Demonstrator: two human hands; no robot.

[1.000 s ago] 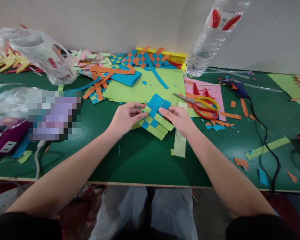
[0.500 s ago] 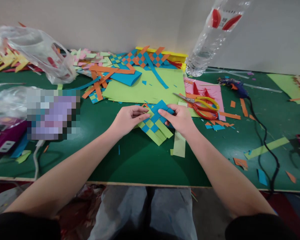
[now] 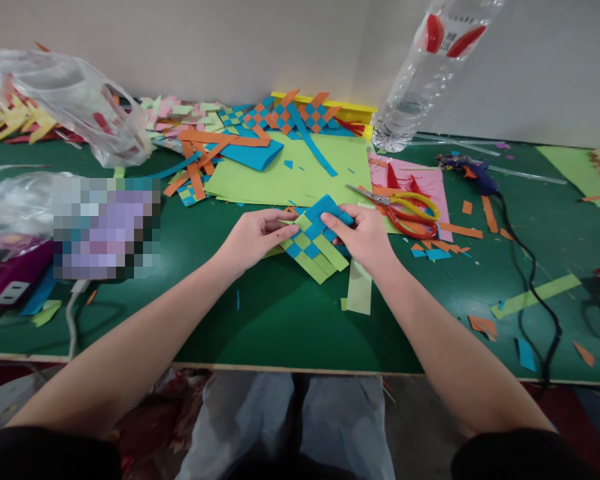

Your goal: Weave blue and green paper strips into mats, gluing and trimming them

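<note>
Head view: your left hand has its grip closed on the left side of the woven paper piece, blue and light green; your right hand pinches its upper right part, thumb on the blue. You hold the piece above the green surface, in front of the light green sheets. To its right, the scissors lie partly over a pink sheet, with the glue gun farther right, near orange scraps.
</note>
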